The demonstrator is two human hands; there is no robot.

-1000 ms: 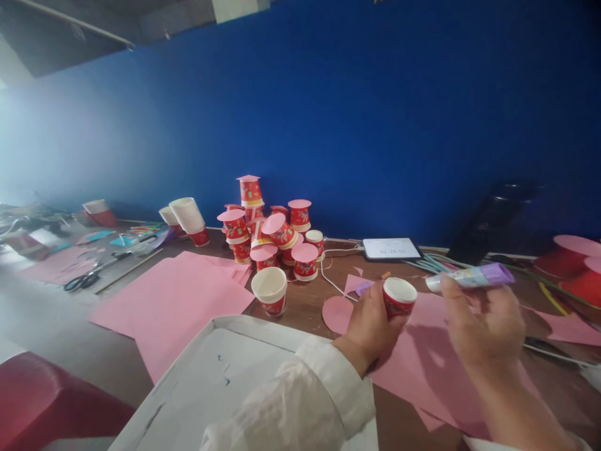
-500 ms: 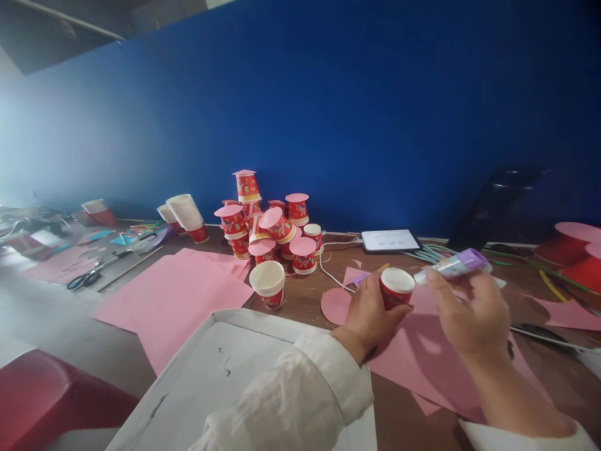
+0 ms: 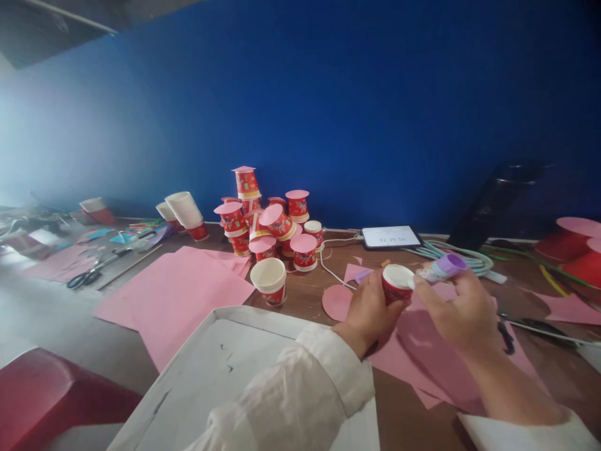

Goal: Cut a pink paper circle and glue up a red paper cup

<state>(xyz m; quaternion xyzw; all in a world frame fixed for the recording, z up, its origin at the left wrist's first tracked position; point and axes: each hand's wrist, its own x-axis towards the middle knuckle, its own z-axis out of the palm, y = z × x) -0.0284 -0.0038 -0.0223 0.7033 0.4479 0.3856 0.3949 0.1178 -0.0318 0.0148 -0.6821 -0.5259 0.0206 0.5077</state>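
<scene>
My left hand point(image 3: 370, 313) is wrapped round a small red paper cup point(image 3: 397, 285), held bottom up with its white base on top. In my right hand point(image 3: 462, 310) is a glue stick point(image 3: 439, 269) with a purple end, its tip at the right edge of the cup's base. A pink paper disc point(image 3: 337, 302) lies on the table beside my left hand. Pink paper sheets point(image 3: 436, 351) spread below both hands. To the left stand stacked red cups point(image 3: 278, 222) topped with pink discs, and an upright paper cup point(image 3: 270, 282).
A phone point(image 3: 391, 237) showing a timer leans at the wall beside coiled cables point(image 3: 460, 254). Scissors point(image 3: 87, 275) and large pink sheets point(image 3: 173, 294) lie left. A white box lid point(image 3: 211, 376) sits in front, near a red stool point(image 3: 61, 401). A dark bottle point(image 3: 493, 207) stands right.
My right hand has moved left, bringing the glue stick's tip from beside the cup onto the edge of its base. My left hand keeps hold of the cup in nearly the same place.
</scene>
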